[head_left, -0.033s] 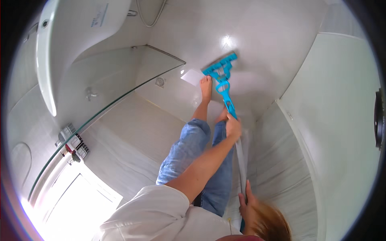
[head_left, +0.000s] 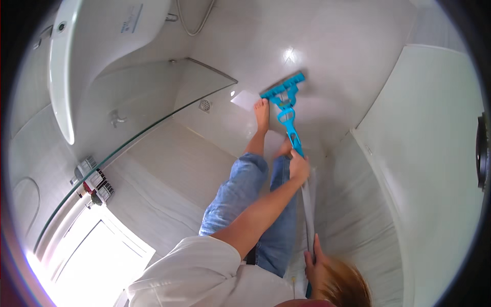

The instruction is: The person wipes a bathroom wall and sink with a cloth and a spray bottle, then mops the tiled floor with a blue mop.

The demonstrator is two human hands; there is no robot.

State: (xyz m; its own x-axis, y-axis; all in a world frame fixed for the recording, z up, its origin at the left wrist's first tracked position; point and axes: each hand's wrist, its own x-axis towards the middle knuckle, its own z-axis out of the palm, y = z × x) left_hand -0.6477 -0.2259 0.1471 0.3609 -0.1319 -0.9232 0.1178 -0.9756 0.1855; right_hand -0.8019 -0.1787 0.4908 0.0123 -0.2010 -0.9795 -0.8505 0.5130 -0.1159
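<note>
A sponge mop with a turquoise head and a pale grey shaft slants across the view, its head on the light floor. My left hand is closed round the shaft just below the turquoise neck. Lower down, near the handle's end, my right hand holds the shaft, thumb on one side and fingers on the other; hair partly covers its wrist. The left end of the mop head is close to the toes of my bare left foot; whether they touch I cannot tell.
A glass panel stands at the left, with a floor drain beyond its edge. A white basin juts in at the upper left. At the right is a pale door-like panel. A wall rack hangs above the bright window.
The mop head has slid slightly toward me and to the right. My left hand has moved a little the same way with the shaft. My right hand has shifted only slightly.
</note>
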